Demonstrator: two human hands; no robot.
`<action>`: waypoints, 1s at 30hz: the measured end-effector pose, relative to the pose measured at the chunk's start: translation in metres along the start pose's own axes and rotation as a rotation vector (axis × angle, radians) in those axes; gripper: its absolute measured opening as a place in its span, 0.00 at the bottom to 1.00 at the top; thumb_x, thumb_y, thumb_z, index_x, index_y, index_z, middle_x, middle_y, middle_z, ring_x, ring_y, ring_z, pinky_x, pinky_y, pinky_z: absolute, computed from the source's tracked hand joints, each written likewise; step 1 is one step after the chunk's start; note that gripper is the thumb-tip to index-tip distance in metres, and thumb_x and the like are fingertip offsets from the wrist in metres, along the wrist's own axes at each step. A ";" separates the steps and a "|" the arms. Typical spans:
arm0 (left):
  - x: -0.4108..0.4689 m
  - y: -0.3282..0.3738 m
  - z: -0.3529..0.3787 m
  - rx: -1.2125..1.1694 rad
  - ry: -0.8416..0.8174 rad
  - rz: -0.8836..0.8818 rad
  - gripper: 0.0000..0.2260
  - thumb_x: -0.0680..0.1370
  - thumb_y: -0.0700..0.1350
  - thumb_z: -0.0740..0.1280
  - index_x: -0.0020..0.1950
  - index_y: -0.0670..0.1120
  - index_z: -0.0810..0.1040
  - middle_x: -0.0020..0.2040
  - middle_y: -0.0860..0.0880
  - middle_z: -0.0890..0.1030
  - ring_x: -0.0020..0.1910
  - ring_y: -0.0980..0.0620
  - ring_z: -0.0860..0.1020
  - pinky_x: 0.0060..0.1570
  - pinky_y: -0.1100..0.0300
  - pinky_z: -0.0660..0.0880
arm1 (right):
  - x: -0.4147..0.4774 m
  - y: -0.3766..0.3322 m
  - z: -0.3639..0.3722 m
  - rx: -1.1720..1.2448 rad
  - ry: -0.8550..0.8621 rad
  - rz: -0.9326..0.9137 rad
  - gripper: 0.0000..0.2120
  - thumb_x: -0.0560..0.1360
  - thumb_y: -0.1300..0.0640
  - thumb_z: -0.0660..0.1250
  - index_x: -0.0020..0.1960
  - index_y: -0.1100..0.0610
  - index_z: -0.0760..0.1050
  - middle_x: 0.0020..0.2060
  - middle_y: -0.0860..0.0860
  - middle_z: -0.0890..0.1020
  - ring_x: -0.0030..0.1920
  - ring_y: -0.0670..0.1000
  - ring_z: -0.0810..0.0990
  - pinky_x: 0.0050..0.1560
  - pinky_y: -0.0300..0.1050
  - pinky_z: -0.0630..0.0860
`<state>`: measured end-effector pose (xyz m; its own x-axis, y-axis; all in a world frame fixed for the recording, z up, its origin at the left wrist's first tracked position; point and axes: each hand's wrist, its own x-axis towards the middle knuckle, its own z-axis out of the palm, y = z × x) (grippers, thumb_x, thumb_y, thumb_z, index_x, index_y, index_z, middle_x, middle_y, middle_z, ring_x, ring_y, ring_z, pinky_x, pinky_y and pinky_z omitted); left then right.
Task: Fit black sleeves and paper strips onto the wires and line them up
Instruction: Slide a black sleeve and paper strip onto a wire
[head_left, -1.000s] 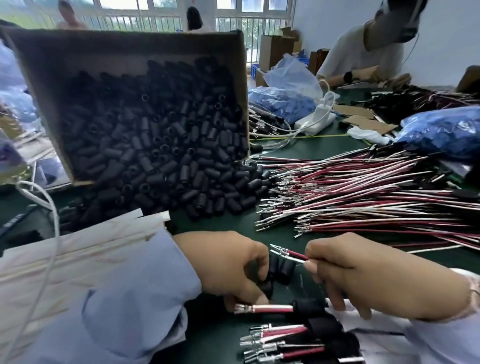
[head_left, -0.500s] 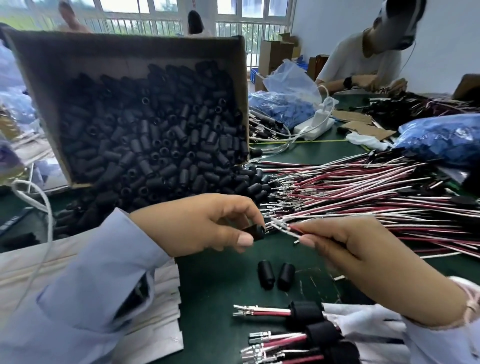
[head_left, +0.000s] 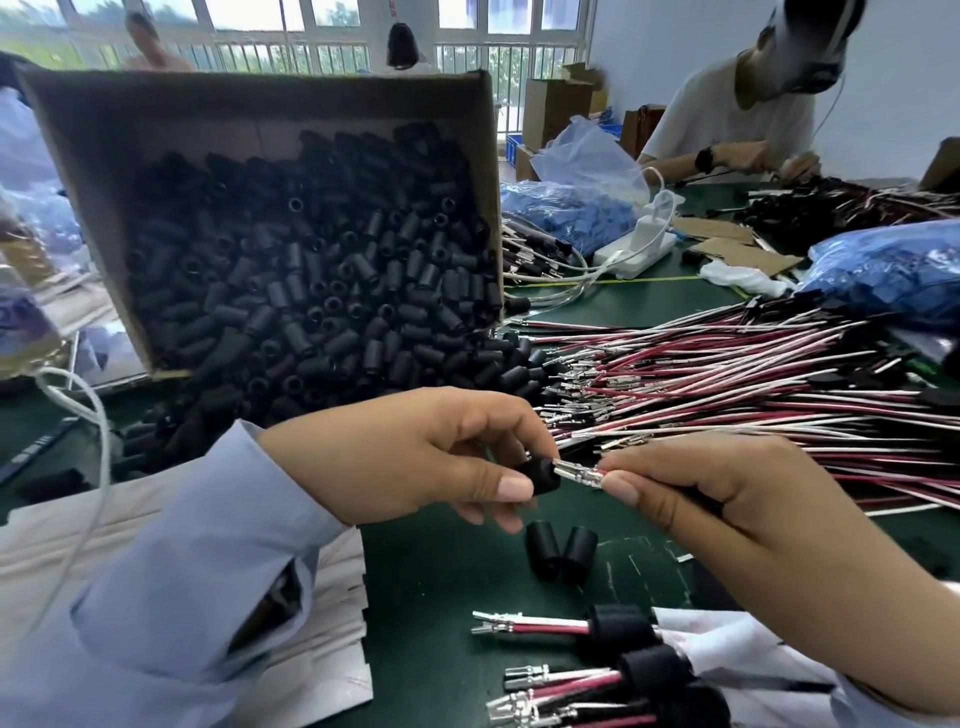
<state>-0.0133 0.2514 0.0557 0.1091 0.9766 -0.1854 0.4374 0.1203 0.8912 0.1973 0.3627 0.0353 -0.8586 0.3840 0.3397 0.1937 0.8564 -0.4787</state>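
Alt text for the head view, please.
Left hand pinches a black sleeve; the right hand holds a wire, its metal terminals at the sleeve's mouth. Two loose sleeves lie on the green table below; a tilted box of sleeves and a wire pile sit behind.

Left hand (head_left: 415, 457) pinches a black sleeve (head_left: 540, 475) between thumb and fingers. Right hand (head_left: 753, 514) pinches a wire pair (head_left: 579, 474), metal terminals touching the sleeve's open end. 2 loose sleeves (head_left: 561, 550) lie on the green table (head_left: 441, 597) just below the hands. Finished wires (head_left: 597, 654) with sleeves lined up bottom right. Tilted cardboard box (head_left: 260, 104) spills sleeves; red-white wire pile (head_left: 753, 374) right of it. Paper strips (head_left: 322, 649) under left sleeve.
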 end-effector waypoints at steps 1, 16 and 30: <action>0.000 0.000 0.000 0.007 0.013 -0.004 0.08 0.75 0.42 0.66 0.54 0.47 0.76 0.45 0.49 0.81 0.45 0.53 0.83 0.45 0.62 0.78 | 0.000 0.000 0.001 -0.006 -0.010 0.003 0.25 0.76 0.35 0.53 0.44 0.53 0.79 0.33 0.48 0.80 0.34 0.47 0.78 0.35 0.48 0.76; 0.008 0.007 0.030 0.247 0.161 0.070 0.05 0.76 0.47 0.69 0.49 0.48 0.76 0.36 0.52 0.83 0.35 0.56 0.82 0.40 0.66 0.77 | -0.002 -0.019 0.024 0.114 -0.141 0.094 0.26 0.67 0.47 0.63 0.63 0.39 0.62 0.35 0.46 0.81 0.34 0.45 0.77 0.37 0.44 0.74; 0.028 -0.011 0.066 0.174 0.494 0.157 0.18 0.68 0.64 0.67 0.35 0.49 0.79 0.28 0.52 0.81 0.27 0.55 0.79 0.30 0.63 0.75 | 0.009 -0.002 0.016 0.037 -0.170 0.064 0.13 0.70 0.42 0.68 0.46 0.50 0.72 0.35 0.46 0.79 0.37 0.48 0.76 0.41 0.48 0.73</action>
<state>0.0437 0.2653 0.0131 -0.2292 0.9530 0.1981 0.5955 -0.0237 0.8030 0.1813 0.3587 0.0266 -0.9135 0.3708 0.1673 0.2358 0.8177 -0.5251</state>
